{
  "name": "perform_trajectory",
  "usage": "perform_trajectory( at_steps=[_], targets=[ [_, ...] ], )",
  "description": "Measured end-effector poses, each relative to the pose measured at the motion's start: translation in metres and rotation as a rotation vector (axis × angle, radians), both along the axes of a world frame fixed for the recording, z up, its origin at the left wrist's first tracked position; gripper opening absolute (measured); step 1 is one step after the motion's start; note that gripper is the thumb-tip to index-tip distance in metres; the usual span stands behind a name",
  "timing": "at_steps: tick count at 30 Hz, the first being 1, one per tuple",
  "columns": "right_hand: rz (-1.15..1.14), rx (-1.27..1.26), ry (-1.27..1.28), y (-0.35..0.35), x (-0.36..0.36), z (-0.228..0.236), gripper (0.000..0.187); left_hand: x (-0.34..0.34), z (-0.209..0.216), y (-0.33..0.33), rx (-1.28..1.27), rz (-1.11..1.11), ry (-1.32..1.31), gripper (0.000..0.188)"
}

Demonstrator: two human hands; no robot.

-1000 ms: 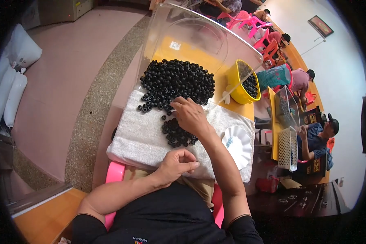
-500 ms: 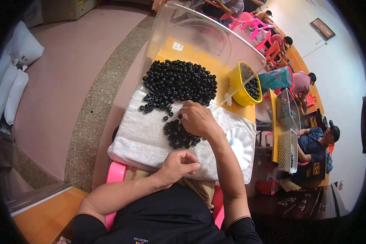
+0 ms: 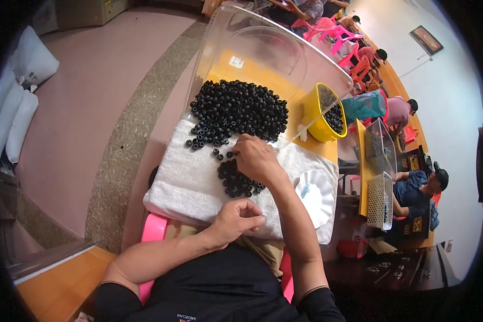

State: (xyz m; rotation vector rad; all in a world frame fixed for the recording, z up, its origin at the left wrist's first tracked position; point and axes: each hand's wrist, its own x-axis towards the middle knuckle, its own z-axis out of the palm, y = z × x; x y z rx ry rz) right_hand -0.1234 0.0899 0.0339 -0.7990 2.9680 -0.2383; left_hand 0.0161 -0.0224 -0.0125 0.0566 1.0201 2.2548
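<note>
Small black ring-shaped beads form a large heap (image 3: 239, 110) at the front of a clear plastic bin and spill onto a white towel (image 3: 180, 177). A smaller cluster of beads (image 3: 234, 180) lies on the towel nearer me. My right hand (image 3: 256, 160) is bent over this cluster, fingers closed downward, their tips right beside a loose bead (image 3: 229, 154). What sits between those fingertips is hidden. My left hand (image 3: 233, 221) rests at the towel's near side, thumb and index finger brought together in a pinch. Anything inside it is too small to see.
The clear plastic bin (image 3: 276, 40) stands tilted behind the heap. A yellow tub (image 3: 317, 126) of black pieces is at its right. A white fluted plate (image 3: 319, 206) with small blue bits lies on the towel's right. Other people sit at tables further right.
My right hand has shifted slightly left and down, and loose beads between the heap and the cluster have changed position. My left hand keeps its place and pinch.
</note>
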Motion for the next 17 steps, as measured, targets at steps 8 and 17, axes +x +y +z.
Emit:
perform_trajectory(
  at_steps=[8,17],
  targets=[
    [-0.139,-0.068,0.07,-0.018,-0.008,-0.011,0.019,-0.001,-0.003,0.002,0.001,-0.002,0.01,0.014],
    [-0.313,-0.026,-0.06,-0.034,-0.02,-0.004,0.023,0.0,-0.006,0.003,-0.011,-0.001,0.019,0.014]
  ],
)
